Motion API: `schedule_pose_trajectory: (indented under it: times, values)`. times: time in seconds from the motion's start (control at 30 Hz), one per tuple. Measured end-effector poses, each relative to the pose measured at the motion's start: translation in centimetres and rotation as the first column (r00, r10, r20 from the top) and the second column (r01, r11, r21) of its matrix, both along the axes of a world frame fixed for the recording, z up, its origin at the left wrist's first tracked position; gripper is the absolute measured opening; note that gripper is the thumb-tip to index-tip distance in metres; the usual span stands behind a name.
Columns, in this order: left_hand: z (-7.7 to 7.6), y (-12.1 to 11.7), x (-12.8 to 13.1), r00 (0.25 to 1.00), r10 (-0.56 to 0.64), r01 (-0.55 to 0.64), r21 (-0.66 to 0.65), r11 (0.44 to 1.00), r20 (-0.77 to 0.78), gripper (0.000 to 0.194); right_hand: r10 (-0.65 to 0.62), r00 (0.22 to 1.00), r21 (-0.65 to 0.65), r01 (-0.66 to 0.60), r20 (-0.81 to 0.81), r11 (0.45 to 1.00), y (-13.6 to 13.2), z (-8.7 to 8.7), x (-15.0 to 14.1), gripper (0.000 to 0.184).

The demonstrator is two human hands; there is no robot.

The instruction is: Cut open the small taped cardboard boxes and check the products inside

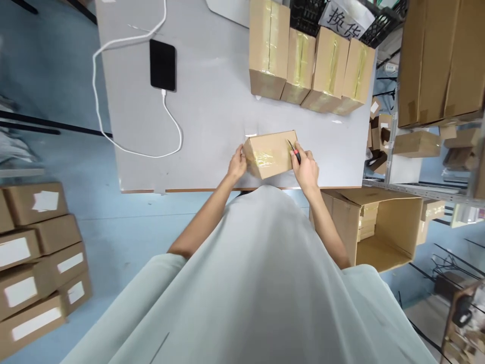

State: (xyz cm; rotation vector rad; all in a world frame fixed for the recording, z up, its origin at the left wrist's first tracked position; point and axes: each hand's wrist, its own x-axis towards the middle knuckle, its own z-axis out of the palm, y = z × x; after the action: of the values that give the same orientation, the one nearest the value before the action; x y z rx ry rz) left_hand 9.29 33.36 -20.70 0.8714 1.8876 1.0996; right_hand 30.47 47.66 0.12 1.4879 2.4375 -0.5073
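Observation:
A small cardboard box point(278, 151) with shiny clear tape on its left part sits tilted near the table's front edge. My left hand point(238, 163) grips the left end of this box, fingers at its far corner and thumb hidden from clear view. In my right hand point(306, 169) is a small cutter point(295, 153) with a black-and-red handle and a thin metal tip. That tip points up and left over the right part of the box's top. The fingers of my right hand also rest against the box's right end.
Several taped cardboard boxes point(269, 50) stand at the table's back right, beside a black crate point(306, 15). A phone point(162, 64) with a white cable point(94, 96) lies at left. Below right is a large open carton point(348, 222); stacked boxes point(41, 253) stand on the left floor.

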Motion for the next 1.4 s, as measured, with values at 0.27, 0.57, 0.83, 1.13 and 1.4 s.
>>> schedule_pose_trajectory:
  times: [0.27,0.57,0.83,1.13,1.4]
  values:
    - [9.0,-0.5,-4.6,0.990,0.128,-0.133,0.093,0.987,0.057,0.054,0.025,0.993,0.087,-0.035,0.114,0.996,-4.4,-0.3,-3.0,0.066]
    - [11.3,-0.9,-6.5,0.977,-0.027,0.003,0.115,0.993,0.212,0.040,0.001,1.000,-0.044,-0.002,-0.008,0.999,-9.6,4.2,-4.7,0.062]
    - [12.0,0.2,-7.0,0.978,0.010,-0.033,0.103,0.994,0.209,0.025,0.005,0.979,-0.201,-0.047,-0.203,0.978,-12.1,2.7,-6.7,0.057]
    - [12.3,0.4,-7.4,0.967,0.006,-0.032,0.099,0.995,0.253,0.022,0.063,0.992,-0.223,-0.086,-0.112,0.971,-12.2,3.6,-9.0,0.062]
    - [11.4,0.3,-7.3,0.964,0.016,-0.046,0.108,0.993,0.264,0.018,0.137,0.986,-0.196,-0.116,0.095,0.974,-12.7,4.9,-10.1,0.062]
